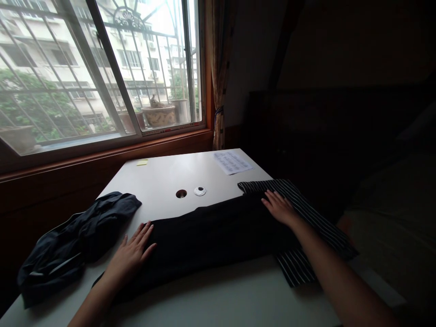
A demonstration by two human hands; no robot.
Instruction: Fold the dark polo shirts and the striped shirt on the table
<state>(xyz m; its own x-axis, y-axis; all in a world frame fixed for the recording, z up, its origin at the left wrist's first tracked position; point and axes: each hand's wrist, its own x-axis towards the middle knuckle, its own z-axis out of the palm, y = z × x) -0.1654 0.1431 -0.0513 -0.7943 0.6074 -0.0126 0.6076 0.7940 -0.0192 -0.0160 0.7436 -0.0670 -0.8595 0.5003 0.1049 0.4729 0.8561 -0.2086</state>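
Observation:
A long black garment (211,236), perhaps folded trousers, lies stretched across the white table (163,177). On its left end my left hand (132,250) rests flat with the fingers extended. My right hand (279,206) lies on its right end, palm down, fingers stretched out. Under that right end is a striped black-and-white garment (303,200), which shows above and below the black cloth. A crumpled dark navy garment (88,231) with light piping sits at the left, beyond my left hand.
Printed paper (233,162) lies at the table's far right corner, and a yellow note (142,162) at the far left. Mid-table there is a round cable hole (181,194) with a white round cover (200,191) beside it. A barred window and a curtain (220,77) stand behind.

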